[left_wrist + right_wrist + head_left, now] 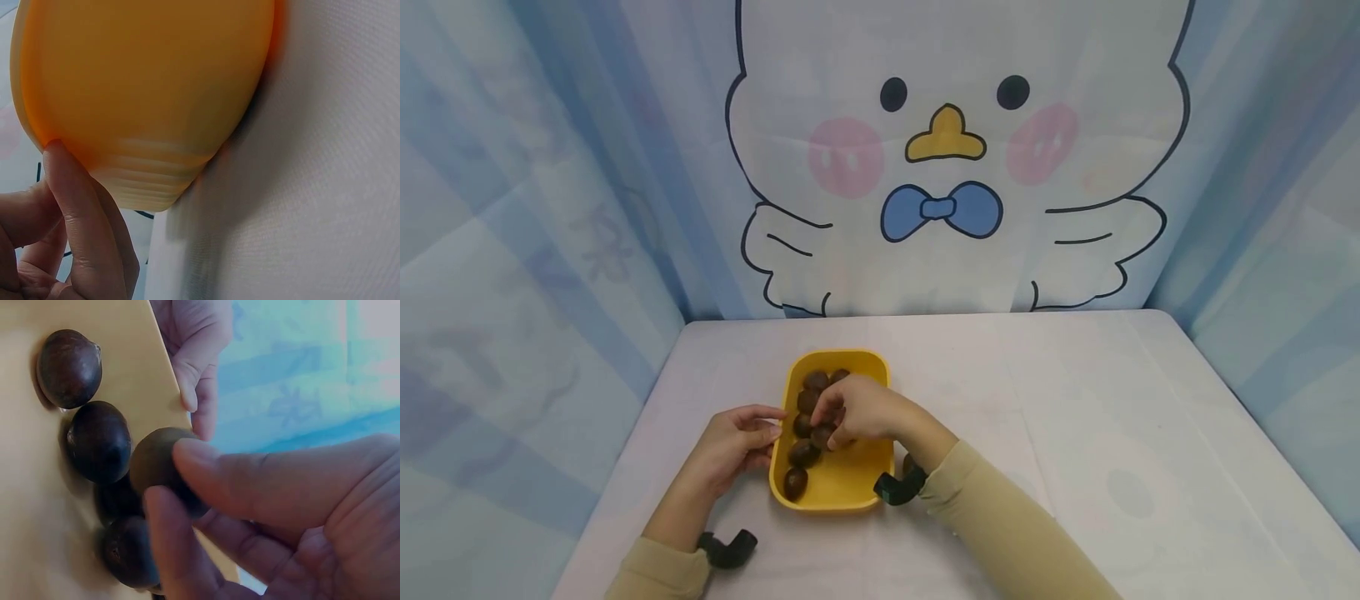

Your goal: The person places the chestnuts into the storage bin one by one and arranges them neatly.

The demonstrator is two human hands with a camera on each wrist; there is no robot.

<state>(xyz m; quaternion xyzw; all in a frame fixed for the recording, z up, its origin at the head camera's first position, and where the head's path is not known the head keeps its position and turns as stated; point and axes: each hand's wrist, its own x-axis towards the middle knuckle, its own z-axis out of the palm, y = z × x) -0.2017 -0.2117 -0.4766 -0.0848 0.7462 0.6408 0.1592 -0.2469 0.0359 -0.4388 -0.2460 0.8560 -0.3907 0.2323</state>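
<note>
A shallow yellow tray (850, 492) stands on the table with several dark brown chestnuts (805, 453) in a rough row along its left side. Over the tray, my right hand (868, 408) pinches one chestnut (155, 453) between thumb and fingers, among the others. Other chestnuts (100, 442) lie just beside it in the right wrist view. My left hand (741, 442) is at the tray's left side, its fingertips touching the rim. Up close in the left wrist view, a fingertip (57, 153) rests against the outer wall of the tray (162, 81).
A pale cloth covers the table (1075, 433), which extends to the right of the tray. A brown thing (908, 464) beside the tray is mostly hidden by the right wrist's black camera mount (898, 488). Printed curtains (940, 275) enclose the back and sides.
</note>
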